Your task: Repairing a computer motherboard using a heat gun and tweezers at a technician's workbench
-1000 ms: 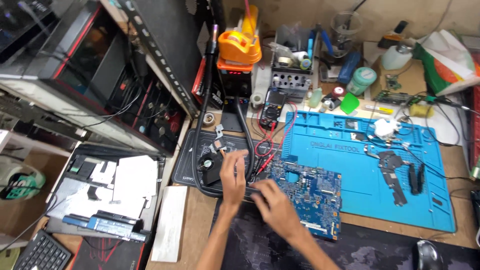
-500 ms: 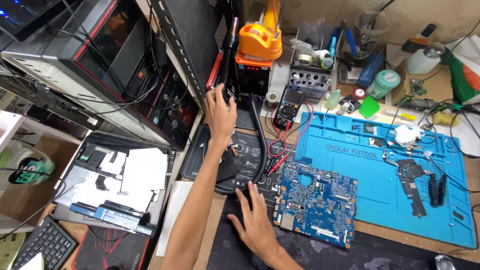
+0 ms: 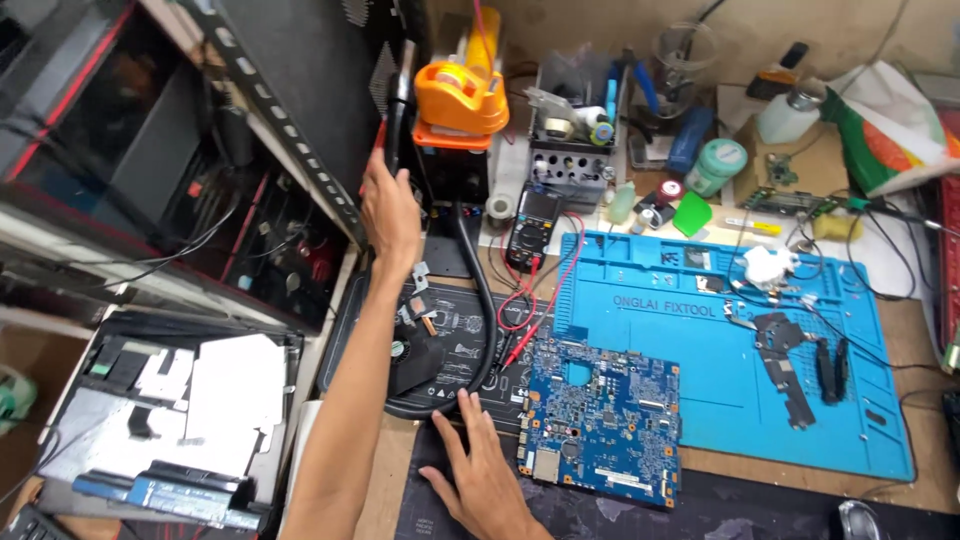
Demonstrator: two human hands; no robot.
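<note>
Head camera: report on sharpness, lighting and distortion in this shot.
Head view: evenly lit, no harsh glare; the blue circuit board and blue work mat look sharp; the left hand, raised at the black handpiece, is slightly soft; the right hand rests beside the board; wide-angle bending shows at the edges.

The left hand [image 3: 390,215] covers the lower part of a dark tool [image 3: 398,110], so its grip is unclear. The right hand's [image 3: 487,480] wrist is cut off below. Beside it, the board's [image 3: 603,425] parts are too small to tell.

Blue repair mat [image 3: 700,400], multimeter [image 3: 532,218], orange tape dispenser [image 3: 462,95]
</note>
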